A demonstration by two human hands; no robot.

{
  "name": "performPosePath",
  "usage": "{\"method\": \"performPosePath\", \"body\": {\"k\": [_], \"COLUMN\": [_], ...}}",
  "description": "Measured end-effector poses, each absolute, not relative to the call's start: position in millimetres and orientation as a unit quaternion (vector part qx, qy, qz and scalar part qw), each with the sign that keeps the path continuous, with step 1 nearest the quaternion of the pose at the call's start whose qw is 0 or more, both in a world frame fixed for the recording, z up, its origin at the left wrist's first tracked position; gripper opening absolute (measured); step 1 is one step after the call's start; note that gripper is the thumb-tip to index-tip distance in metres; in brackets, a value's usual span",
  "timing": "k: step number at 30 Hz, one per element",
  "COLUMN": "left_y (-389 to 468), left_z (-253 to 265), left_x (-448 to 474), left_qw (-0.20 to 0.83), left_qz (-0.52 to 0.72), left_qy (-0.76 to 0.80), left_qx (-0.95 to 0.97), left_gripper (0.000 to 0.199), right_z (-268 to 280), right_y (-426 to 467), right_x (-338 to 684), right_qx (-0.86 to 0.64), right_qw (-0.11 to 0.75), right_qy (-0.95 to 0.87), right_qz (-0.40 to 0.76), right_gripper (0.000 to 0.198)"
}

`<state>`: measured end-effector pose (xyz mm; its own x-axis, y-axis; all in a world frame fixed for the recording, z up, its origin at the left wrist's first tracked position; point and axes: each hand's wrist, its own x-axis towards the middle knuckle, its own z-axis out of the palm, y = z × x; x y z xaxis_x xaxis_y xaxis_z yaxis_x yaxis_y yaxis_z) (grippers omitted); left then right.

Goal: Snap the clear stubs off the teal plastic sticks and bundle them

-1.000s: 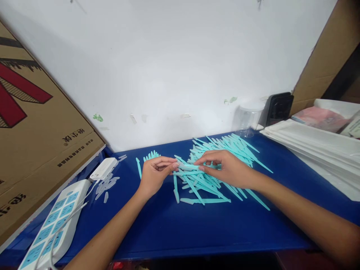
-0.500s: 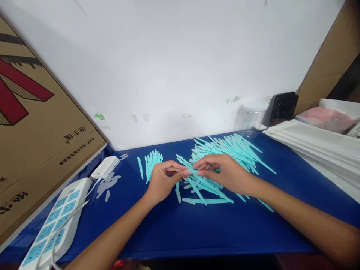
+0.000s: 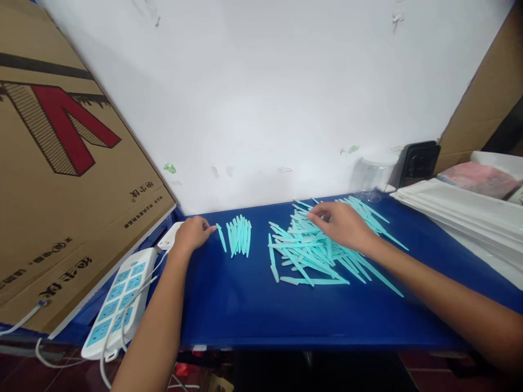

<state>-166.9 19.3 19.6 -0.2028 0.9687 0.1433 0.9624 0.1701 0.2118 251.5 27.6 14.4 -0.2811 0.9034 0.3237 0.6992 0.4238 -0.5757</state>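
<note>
Turquoise eyebrow razors [image 3: 308, 256] lie in a loose, crisscrossed heap at the middle right of the blue table. To their left, a small row of the same razors [image 3: 239, 235] lies side by side, with a single razor [image 3: 221, 238] apart from it. My left hand [image 3: 194, 233] is beside that single razor, its fingers closed together; whatever they hold is hidden. Over the far part of the heap, my right hand [image 3: 337, 220] has thumb and fingertips curled towards each other. I cannot make out what is between them.
A white power strip [image 3: 118, 305] with cables runs along the left edge, near a printed cardboard box [image 3: 81, 218]. At the back right stand a clear lidded jar [image 3: 373, 177] and a black object [image 3: 419, 163]. White packaging sheets [image 3: 457, 212] are stacked at the right.
My hands were together over the heap and are now apart. The left moved left over the small clear pieces, hiding them; the right moved up the heap. The view has shifted left.
</note>
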Motion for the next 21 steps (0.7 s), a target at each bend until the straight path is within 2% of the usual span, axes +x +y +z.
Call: {"method": "performPosePath", "body": {"k": [3, 5, 7, 8, 12, 16, 21], "left_y": [26, 30, 33, 35, 40, 44, 40], "left_z": [8, 0, -7, -11, -23, -28, -18], "left_x": [-169, -166, -162, -160, -156, -152, -154], "left_qw": [0.137, 0.185, 0.223, 0.235, 0.254, 0.266, 0.293], "left_qz": [0.139, 0.143, 0.155, 0.162, 0.184, 0.188, 0.169], "left_qy": [0.749, 0.732, 0.709, 0.697, 0.653, 0.619, 0.601], "left_qx": [0.633, 0.640, 0.651, 0.658, 0.689, 0.715, 0.724], "left_gripper": [0.037, 0.040, 0.042, 0.043, 0.037, 0.031, 0.043], "right_z": [28, 33, 33, 32, 22, 12, 5], "right_y": [12, 9, 11, 14, 23, 30, 40], "right_x": [202, 163, 125, 107, 53, 25, 10], "right_qx": [-0.465, -0.449, -0.482, -0.493, -0.542, -0.572, -0.593], "right_qw": [0.238, 0.167, 0.066, 0.044, 0.061, 0.068, 0.057], "right_qy": [-0.761, -0.766, -0.789, -0.791, -0.792, -0.782, -0.768], "right_qz": [0.384, 0.428, 0.376, 0.360, 0.274, 0.239, 0.232], "right_gripper": [0.052, 0.062, 0.071, 0.070, 0.057, 0.043, 0.038]}}
